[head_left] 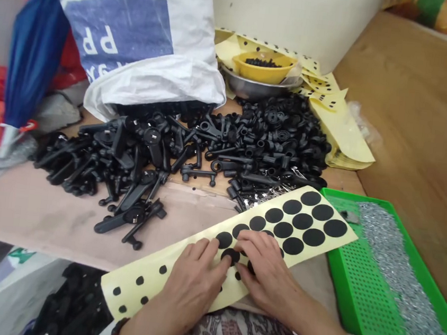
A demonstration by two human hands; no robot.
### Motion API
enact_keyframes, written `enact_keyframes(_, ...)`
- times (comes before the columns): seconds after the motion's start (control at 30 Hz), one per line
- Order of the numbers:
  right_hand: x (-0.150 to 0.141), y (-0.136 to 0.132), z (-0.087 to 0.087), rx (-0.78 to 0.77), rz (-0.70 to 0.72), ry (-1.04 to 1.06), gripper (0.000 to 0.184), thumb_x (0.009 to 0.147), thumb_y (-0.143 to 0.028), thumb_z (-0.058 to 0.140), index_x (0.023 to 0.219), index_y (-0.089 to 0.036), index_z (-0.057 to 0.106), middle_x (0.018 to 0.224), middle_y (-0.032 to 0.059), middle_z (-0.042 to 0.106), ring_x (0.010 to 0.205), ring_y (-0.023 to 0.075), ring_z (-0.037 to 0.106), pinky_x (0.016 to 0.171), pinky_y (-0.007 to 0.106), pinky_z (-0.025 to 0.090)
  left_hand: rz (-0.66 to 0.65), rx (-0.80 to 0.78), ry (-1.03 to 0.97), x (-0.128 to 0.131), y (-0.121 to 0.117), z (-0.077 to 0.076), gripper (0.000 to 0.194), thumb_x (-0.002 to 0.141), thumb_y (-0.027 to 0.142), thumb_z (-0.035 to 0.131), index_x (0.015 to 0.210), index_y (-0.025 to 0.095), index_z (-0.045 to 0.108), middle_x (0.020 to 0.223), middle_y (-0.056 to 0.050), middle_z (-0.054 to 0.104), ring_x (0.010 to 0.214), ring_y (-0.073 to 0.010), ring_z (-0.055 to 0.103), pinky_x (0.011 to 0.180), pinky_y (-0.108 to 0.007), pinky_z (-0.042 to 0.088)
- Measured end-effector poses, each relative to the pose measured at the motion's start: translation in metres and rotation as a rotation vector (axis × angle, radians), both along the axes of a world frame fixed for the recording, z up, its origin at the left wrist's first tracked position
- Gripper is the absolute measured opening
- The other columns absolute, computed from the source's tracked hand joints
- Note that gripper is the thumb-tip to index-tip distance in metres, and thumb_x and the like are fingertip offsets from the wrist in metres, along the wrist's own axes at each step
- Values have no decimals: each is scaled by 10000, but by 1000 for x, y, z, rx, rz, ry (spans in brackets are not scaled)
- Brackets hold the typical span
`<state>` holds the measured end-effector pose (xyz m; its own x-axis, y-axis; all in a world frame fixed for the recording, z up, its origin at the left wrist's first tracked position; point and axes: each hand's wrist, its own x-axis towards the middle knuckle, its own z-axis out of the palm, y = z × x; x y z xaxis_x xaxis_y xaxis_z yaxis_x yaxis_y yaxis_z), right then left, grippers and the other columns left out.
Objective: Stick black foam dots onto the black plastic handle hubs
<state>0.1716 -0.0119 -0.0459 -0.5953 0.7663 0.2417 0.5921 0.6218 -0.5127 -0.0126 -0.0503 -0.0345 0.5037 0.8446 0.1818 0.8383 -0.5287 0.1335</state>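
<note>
Sheet is lying across the worktop's near edge, right end overlapping the tray. Step looks like peeling: left hand and right hand, fingers curled, are touching one pad; can't tell if pinched. Next move likely calls for lifting it cleanly.

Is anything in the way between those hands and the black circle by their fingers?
No, nothing I can see. The left hand seems to touch the black circle, the right hand is right beside it, and both are over the yellow sheet.
</note>
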Motion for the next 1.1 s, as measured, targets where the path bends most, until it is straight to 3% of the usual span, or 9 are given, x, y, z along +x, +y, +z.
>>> enact_keyframes(0.07, 1, 2, -1, 6, -14, 10, 222, 825, -82, 447, 1001, -190, 526, 1068, 134, 581, 960, 276, 536, 807, 444, 465, 9, 13, 4, 1, 1, -2, 282, 816, 94, 483, 1067, 170, 587, 1039, -139, 598, 907, -262, 559, 712, -375, 513)
enact_keyframes(0.2, -1, 6, -3, -3, -25, -22, 141, 849, -83, 445, 863, -201, 521, 1045, 130, 569, 923, 282, 533, 769, 454, 476, 7, 36, -37, 1, 1, -6, 276, 820, 106, 483, 1063, 175, 594, 1052, -139, 593, 942, -269, 546, 728, -377, 507)
enact_keyframes(0.4, -5, 4, 1, -44, 11, -4, 165, 840, -47, 434, 788, -196, 483, 1014, 117, 572, 911, 271, 533, 758, 464, 472, 17, 65, -59, 2, -2, -10, 256, 791, 81, 509, 1005, 175, 613, 1095, -130, 584, 953, -276, 529, 732, -383, 493)
enact_keyframes(0.53, -1, 0, 4, -72, 39, 79, 148, 855, -62, 444, 871, -196, 506, 1071, 124, 543, 984, 267, 532, 815, 451, 493, 9, 81, -58, 2, -3, -12, 255, 798, 89, 510, 1019, 162, 614, 1083, -136, 587, 947, -281, 524, 719, -381, 485)
enact_keyframes(0.7, 4, 1, 1, -81, -62, 134, 152, 888, -98, 436, 989, -189, 505, 1152, 144, 512, 1081, 265, 531, 869, 423, 506, 12, 94, -70, 0, -3, -15, 318, 783, 78, 499, 1066, 174, 605, 1097, -136, 588, 967, -288, 526, 710, -380, 476)
enact_keyframes(0.93, -3, 4, -2, -43, -22, 76, 176, 846, -27, 418, 799, -187, 473, 1073, 142, 538, 961, 278, 522, 762, 446, 492, -5, 110, -72, 0, -4, -17, 340, 770, 69, 486, 1077, 154, 604, 1113, -157, 592, 950, -299, 536, 686, -389, 479)
enact_keyframes(1.1, -7, 0, 5, -201, 35, 159, 183, 845, -42, 452, 766, -205, 431, 936, 75, 559, 898, 235, 511, 781, 430, 463, -29, 137, -117, -2, -4, -17, 234, 791, 61, 462, 939, 141, 625, 1087, -154, 612, 931, -285, 545, 689, -385, 490)
